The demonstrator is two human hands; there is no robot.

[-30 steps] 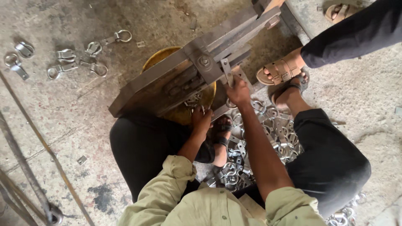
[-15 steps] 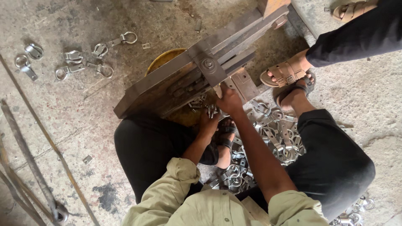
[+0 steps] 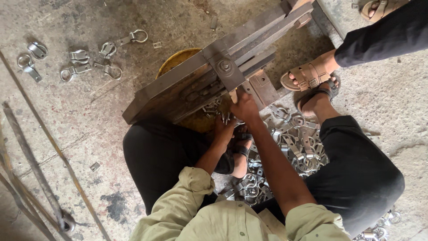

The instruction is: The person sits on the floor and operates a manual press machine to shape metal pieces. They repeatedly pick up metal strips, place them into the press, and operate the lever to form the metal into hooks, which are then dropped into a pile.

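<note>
I sit on the floor behind a heavy steel press tool (image 3: 178,89) made of dark bars with a bolted plate. My right hand (image 3: 244,106) reaches up under the bolted plate, fingers closed on a small metal piece at the tool's lower edge. My left hand (image 3: 224,127) is just below it, touching small shiny metal clips under the tool. A yellow bowl (image 3: 174,62) sits beneath the tool. A pile of shiny ring clamps (image 3: 294,143) lies between my legs.
Several finished ring clamps (image 3: 80,60) lie scattered on the concrete at upper left. Another person's sandalled foot (image 3: 307,76) and dark trouser leg (image 3: 383,35) stand at the upper right. Long rusty rods (image 3: 31,169) cross the floor at left.
My right hand has moved from the tool's right side to under the bolted plate. My left hand stays below the tool. The view has shifted slightly.
</note>
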